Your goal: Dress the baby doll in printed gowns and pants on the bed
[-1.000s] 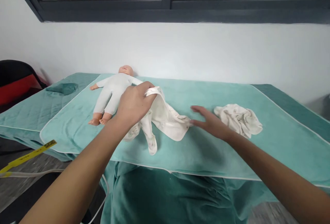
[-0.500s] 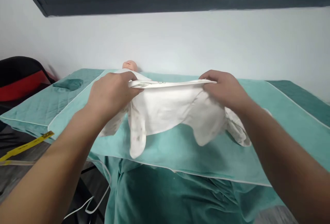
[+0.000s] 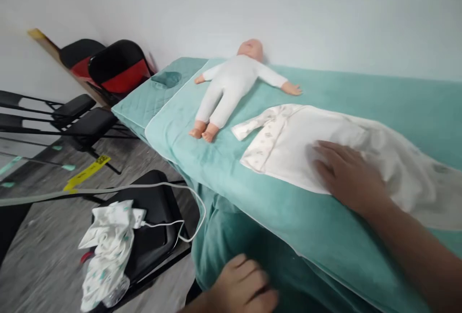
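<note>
A white baby garment (image 3: 303,140) with small printed motifs on its sleeve lies spread on the green bed. My right hand (image 3: 350,173) rests palm down on its middle, fingers stretched out. Low in the view, in front of the bed's hanging cover, is my left hand (image 3: 245,286). Its fingers are curled in, slightly blurred, and nothing shows in them. Beyond the garment a baby doll (image 3: 231,80) in a white suit lies on its back, arms spread, head towards the wall.
A black chair (image 3: 151,250) at lower left bears a crumpled printed cloth (image 3: 108,245) and a white device with a cable (image 3: 202,207). Several folding chairs (image 3: 119,70) stand further back. The green bed (image 3: 173,144) has a face hole (image 3: 168,80) at its left end.
The garment, earlier held up by both hands, now lies on the bed. My left hand has let go and moved down; my right lies flat on the cloth. The view has turned left.
</note>
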`<state>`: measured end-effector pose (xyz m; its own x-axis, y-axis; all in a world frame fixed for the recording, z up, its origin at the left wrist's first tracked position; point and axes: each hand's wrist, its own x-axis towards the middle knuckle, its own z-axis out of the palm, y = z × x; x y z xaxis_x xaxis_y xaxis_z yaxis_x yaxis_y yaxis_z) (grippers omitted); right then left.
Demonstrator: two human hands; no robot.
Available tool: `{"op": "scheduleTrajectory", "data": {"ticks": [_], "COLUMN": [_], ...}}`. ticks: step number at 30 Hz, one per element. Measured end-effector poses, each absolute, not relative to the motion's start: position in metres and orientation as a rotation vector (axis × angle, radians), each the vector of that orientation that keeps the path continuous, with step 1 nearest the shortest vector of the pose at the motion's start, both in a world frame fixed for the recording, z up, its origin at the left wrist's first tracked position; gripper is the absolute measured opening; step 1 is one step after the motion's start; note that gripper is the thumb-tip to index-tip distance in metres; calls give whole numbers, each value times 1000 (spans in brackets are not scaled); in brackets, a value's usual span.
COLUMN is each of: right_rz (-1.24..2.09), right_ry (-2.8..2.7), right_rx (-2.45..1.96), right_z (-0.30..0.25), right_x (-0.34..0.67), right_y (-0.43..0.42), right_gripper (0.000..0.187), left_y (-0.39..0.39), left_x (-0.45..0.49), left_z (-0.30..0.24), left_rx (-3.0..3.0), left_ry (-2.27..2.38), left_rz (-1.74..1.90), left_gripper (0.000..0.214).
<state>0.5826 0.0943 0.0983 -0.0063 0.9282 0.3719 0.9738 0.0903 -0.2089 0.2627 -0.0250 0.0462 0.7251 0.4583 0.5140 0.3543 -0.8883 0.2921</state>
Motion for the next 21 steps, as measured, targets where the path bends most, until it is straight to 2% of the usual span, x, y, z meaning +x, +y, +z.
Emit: {"op": "scheduleTrajectory", "data": {"ticks": [3,5,8,14,21], "right_rz": [-195,-219,-237,-239,-196], "right_ry": [-1972,-1992,-1967,-1942,-1933], "right_rx": [-1841,-1834,-1871,-1892,-1892], "right_z": [93,96,98,91,94], "right_x": [581,581,581,582,578], "right_y": [90,93,97,94,93], "right_gripper": [39,39,37,33,29], "left_y": [-76,-74,-44,5,25], "left_x": [153,87,15,-37,-58], "left_z": [3,-11,-20,-15,-10], "left_rx": [2521,2394,2216,1967,2071], "left_ry": [1377,1823,2240,2212,1942], "left_rz": [545,301,-108,-803,-982], "left_gripper": [23,26,45,61,67]}}
